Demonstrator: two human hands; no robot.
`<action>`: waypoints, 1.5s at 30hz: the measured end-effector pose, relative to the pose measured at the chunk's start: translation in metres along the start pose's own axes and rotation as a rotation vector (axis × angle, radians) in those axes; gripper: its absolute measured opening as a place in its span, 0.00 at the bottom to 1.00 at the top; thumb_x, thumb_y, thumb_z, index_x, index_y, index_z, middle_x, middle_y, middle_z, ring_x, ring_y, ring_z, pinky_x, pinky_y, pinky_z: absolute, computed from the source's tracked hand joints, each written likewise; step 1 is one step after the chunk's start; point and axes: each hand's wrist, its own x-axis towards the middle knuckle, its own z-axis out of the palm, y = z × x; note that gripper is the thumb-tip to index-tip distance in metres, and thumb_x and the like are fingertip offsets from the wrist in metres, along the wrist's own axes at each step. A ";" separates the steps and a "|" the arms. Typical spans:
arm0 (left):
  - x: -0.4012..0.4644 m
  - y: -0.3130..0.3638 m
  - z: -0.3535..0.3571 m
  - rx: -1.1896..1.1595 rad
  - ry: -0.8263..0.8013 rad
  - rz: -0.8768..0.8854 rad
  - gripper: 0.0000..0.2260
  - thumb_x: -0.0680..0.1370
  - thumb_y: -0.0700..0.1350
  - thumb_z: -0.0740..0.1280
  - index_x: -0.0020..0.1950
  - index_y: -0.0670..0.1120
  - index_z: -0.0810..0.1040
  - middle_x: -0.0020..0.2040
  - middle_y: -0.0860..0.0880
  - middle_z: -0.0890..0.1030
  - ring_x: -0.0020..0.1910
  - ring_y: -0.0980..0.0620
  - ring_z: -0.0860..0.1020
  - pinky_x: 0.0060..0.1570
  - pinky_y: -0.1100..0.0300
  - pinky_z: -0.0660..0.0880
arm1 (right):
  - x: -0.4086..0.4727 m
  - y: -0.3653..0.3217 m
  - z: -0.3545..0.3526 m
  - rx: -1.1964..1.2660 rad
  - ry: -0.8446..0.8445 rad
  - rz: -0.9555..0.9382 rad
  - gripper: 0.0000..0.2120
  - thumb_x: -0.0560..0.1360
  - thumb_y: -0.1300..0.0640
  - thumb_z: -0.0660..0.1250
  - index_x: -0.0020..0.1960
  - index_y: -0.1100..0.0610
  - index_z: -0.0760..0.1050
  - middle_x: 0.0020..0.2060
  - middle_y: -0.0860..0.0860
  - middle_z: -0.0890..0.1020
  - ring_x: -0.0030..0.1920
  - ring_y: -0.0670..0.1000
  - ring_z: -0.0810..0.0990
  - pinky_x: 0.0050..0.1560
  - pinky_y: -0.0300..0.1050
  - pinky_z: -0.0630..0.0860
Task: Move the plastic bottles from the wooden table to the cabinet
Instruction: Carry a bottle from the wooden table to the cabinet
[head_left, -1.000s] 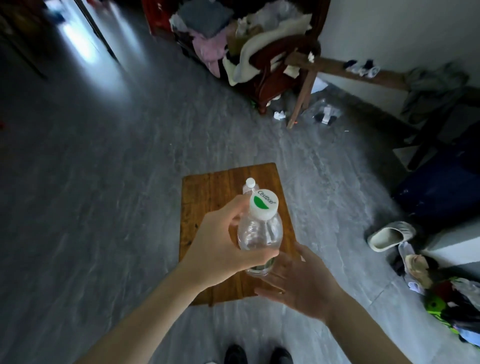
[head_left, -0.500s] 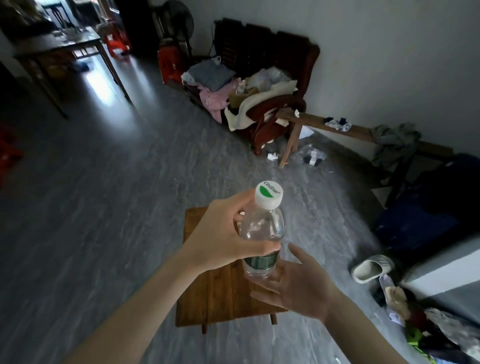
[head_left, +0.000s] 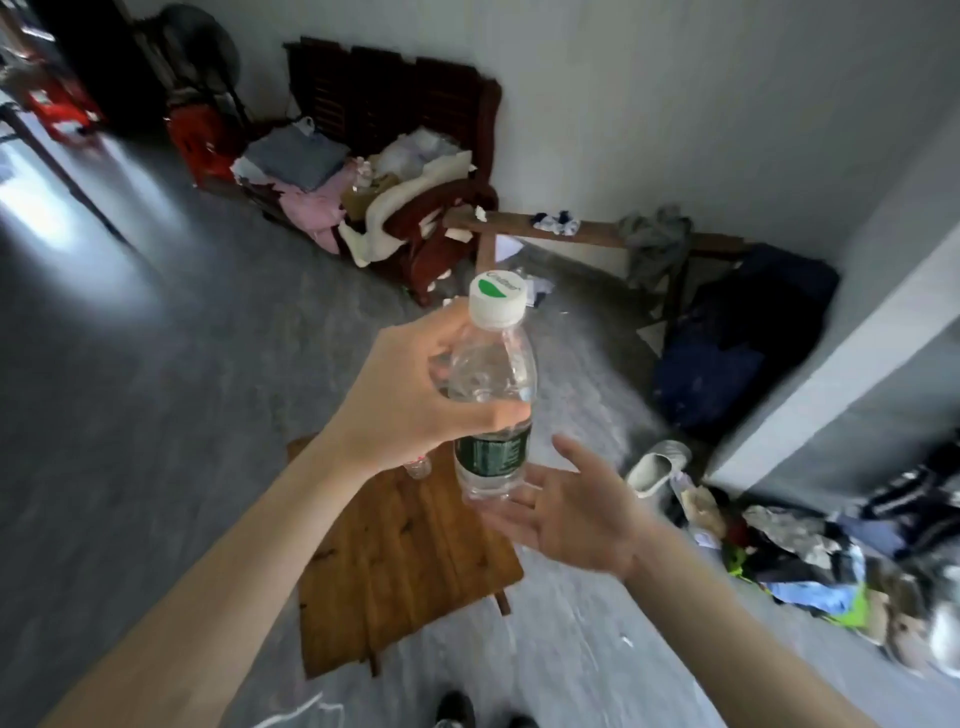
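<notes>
Above wooden table (head_left: 395, 561), left grip (head_left: 410, 400) clasps bottle (head_left: 493, 395).

A low wooden table (head_left: 400, 561) on the grey floor (head_left: 130, 415) bears a second bottle (head_left: 417, 466).

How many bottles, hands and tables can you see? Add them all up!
Bottles: 2, the held bottle and a second bottle on the table
Hands: 2, left hand, right hand
Wooden tables: 1
Total: 5

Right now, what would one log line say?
left hand: grips bottle | right hand: open beneath it | table: second bottle remains
</notes>
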 end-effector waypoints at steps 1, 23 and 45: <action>0.008 0.001 0.010 -0.002 -0.030 0.018 0.28 0.68 0.53 0.79 0.67 0.49 0.79 0.55 0.57 0.86 0.56 0.54 0.84 0.55 0.54 0.82 | -0.008 0.000 -0.009 0.020 0.020 -0.027 0.34 0.80 0.40 0.55 0.73 0.66 0.69 0.70 0.67 0.72 0.69 0.65 0.74 0.68 0.58 0.72; -0.020 0.149 0.263 -0.456 -1.179 0.763 0.32 0.63 0.58 0.82 0.64 0.57 0.75 0.51 0.74 0.80 0.50 0.72 0.79 0.48 0.76 0.73 | -0.232 0.189 -0.084 0.788 0.625 -1.067 0.33 0.82 0.41 0.52 0.72 0.69 0.69 0.70 0.66 0.72 0.70 0.66 0.72 0.65 0.60 0.72; -0.506 0.330 0.303 -0.782 -2.334 1.477 0.26 0.66 0.57 0.80 0.61 0.51 0.81 0.51 0.59 0.84 0.49 0.61 0.82 0.47 0.72 0.73 | -0.275 0.631 0.036 1.641 1.015 -1.989 0.30 0.80 0.43 0.58 0.72 0.64 0.71 0.69 0.64 0.75 0.68 0.63 0.76 0.55 0.56 0.80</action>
